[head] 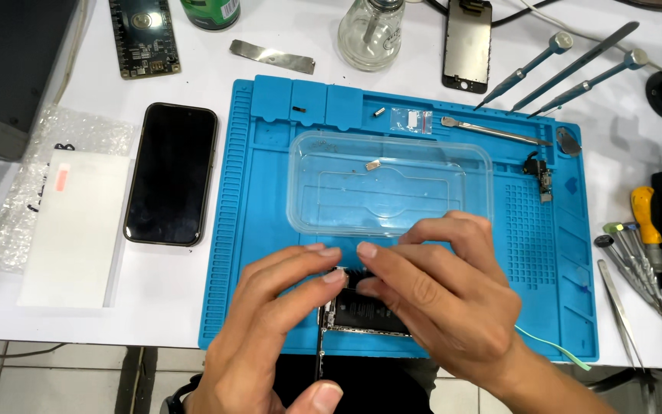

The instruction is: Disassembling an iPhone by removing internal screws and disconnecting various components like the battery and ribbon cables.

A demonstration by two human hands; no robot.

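At the worktop's near edge, an opened phone (362, 310) is held over the blue mat (224, 253), the left hand (270, 322) and right hand (438, 299) fingers pinched on its upper end. An internal part seems to be under work; fine, steady grip is called for. Beyond lie a clear tray (469, 165), a dark phone (170, 175), then screwdrivers (576, 65) on the white worktop (101, 84).

two hands (270, 322), two phones (171, 174), three screwdrivers (526, 70), one clear tray (469, 165), one blue mat (227, 253)

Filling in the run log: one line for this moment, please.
both hands on opened phone | over blue mat | clear tray behind
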